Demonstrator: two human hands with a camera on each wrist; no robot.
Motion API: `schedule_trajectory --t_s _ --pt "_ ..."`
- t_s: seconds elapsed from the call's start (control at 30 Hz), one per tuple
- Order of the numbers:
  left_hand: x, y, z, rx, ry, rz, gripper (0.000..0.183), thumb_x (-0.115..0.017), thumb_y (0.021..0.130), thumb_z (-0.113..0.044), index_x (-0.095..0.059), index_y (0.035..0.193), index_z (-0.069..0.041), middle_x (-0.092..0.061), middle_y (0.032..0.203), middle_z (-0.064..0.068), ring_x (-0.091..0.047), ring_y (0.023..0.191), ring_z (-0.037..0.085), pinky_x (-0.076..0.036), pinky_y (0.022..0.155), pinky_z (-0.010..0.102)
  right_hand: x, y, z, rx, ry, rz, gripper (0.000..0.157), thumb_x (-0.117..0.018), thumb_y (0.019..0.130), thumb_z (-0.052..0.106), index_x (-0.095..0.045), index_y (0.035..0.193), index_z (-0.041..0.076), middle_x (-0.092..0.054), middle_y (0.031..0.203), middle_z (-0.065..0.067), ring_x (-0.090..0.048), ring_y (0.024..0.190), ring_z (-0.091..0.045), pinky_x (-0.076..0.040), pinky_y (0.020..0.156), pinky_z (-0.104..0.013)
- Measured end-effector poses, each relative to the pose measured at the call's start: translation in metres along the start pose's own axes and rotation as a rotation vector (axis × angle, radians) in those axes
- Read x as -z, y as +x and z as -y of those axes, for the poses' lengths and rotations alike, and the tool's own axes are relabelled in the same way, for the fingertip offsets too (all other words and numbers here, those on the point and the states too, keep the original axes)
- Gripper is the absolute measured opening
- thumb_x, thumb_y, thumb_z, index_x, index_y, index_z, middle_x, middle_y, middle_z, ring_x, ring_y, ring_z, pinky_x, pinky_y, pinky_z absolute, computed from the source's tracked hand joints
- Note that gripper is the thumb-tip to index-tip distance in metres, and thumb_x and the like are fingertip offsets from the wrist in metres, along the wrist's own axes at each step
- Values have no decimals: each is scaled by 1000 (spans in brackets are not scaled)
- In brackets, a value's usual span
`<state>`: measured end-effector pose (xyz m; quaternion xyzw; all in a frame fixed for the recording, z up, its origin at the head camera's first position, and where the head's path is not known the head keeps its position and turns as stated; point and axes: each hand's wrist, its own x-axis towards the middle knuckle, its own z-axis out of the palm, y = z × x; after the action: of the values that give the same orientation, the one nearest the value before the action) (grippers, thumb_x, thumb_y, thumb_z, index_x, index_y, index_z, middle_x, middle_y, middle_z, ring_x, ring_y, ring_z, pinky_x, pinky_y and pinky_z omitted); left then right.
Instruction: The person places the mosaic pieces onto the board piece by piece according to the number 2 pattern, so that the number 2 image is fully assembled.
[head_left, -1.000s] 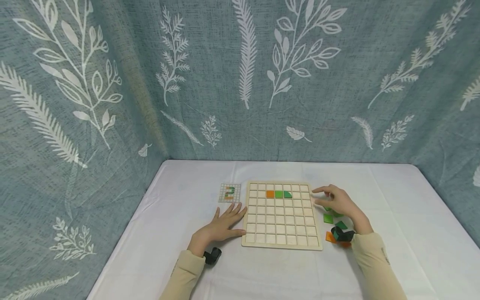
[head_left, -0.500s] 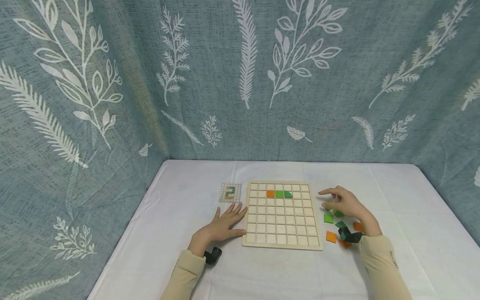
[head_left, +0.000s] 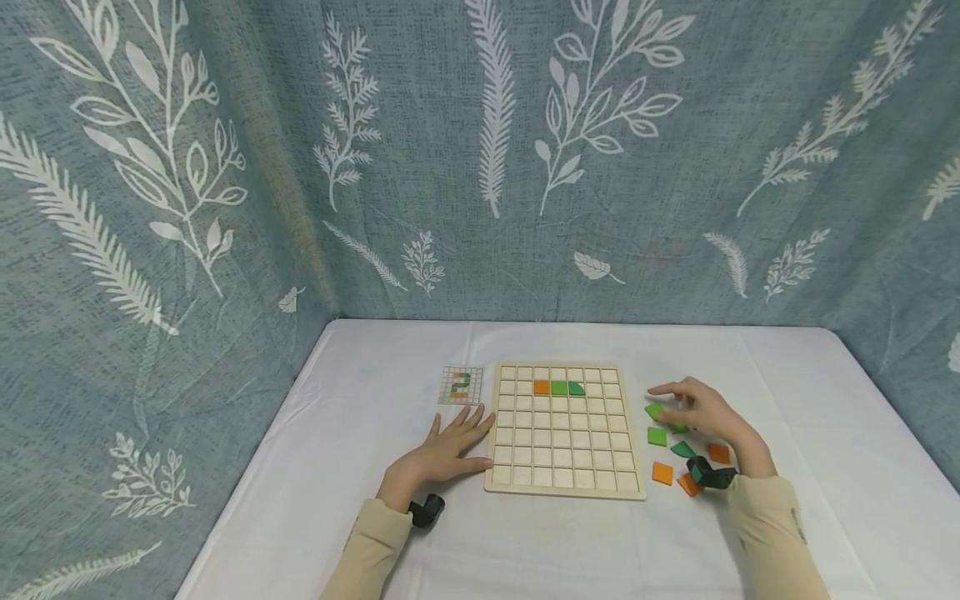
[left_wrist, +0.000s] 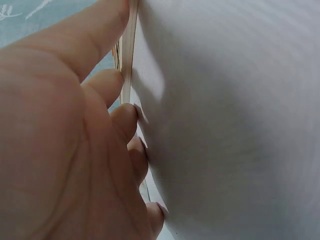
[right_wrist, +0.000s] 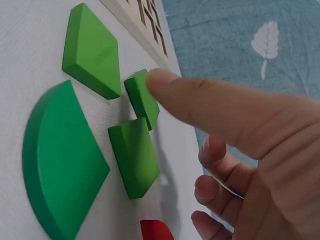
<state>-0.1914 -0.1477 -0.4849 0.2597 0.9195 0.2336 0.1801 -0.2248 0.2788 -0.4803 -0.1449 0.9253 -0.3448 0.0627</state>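
From my seat I start with the green tile (head_left: 652, 410), lying flat on the white cloth (head_left: 375, 417) just off the right side of the board (head_left: 581, 458). The right hand (head_left: 705, 412) hovers over it, thumb and index well apart, and I see nothing held; whether the thumb touches the tile I cannot tell, since in the right wrist view it covers one corner. I judge the good way is to bring thumb and index down on two opposite edges, low, then squeeze lightly, because a neighbouring green tile (right_wrist: 135, 160) sits close enough to be dragged along. A dark green quarter-round (head_left: 682, 449) and an orange square (head_left: 662, 473) lie nearer the wearer, so I would keep the wrist high above them. The left hand (head_left: 446, 450) spreads wide, holding nothing, its thumb and fingertips at the board's left edge; I would keep that light, to steady it without nudging the row of three pieces (head_left: 558, 388). Beyond lie a patterned card (head_left: 461, 386) and a leaf-print curtain (head_left: 450, 183)
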Motion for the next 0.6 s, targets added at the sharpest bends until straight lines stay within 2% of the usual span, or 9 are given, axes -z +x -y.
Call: schedule_trajectory --t_s 0.27,0.6 --pt "0 0 0 -8 2 -3 73 -53 91 -44 -20 149 -14 -13 155 13 -4 143 34 6 107 66 -3 -1 -2 -49 -14 0 40 -73 80 22 -65 116 7 -51 87 -6 -38 74 -18 -33 61 -30" --pt "0 0 -1 14 -1 -6 73 -54 91 -45 -21 149 -17 -12 155 10 -3 143 32 7 107 65 -6 0 -7 -59 -31 -3 36 -73 80 23 -67 112 8 -51 86 -5 -39 74 -18 -34 61 -30"
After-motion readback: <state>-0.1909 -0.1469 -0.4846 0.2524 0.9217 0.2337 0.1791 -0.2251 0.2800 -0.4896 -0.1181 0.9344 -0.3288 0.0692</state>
